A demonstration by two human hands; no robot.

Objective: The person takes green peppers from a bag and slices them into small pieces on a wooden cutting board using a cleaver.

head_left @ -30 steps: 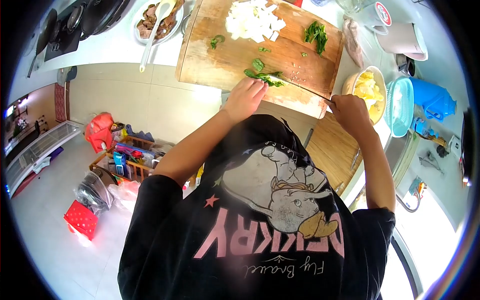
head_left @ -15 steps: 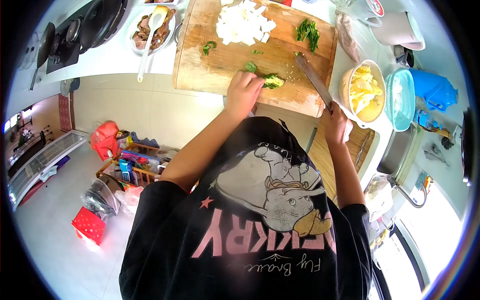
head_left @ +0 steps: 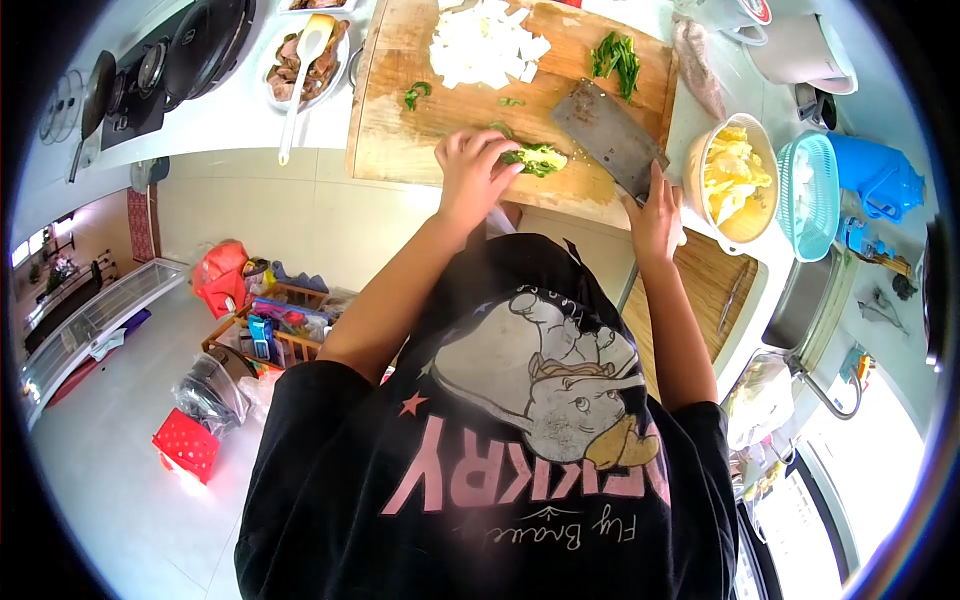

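A split green pepper [head_left: 540, 160] with its pale inside showing lies near the front of the wooden cutting board [head_left: 400, 150]. My left hand [head_left: 472, 180] is at its left end, with curled fingers and thumb around that end. In my right hand [head_left: 655, 218] is a cleaver [head_left: 608, 132], gripped by the handle. Its broad dark blade lies tilted flat over the board, right of the pepper. Behind sit a heap of chopped white pieces [head_left: 485, 48] and a pile of green strips [head_left: 616, 64]. Small green scraps [head_left: 416, 95] lie at the left.
Right of the board stand a bowl of yellow pieces [head_left: 735, 180], a turquoise basket [head_left: 808, 195] and a blue jug [head_left: 875, 172]. A plate of meat [head_left: 284, 78] with a white spoon [head_left: 305, 75] is at the left, by the stove [head_left: 135, 90]. A sink [head_left: 800, 300] is at the right.
The cleaver has turned from edge-on to showing its broad side, and has moved left toward the pepper. My left hand's fingers have lifted and spread slightly.
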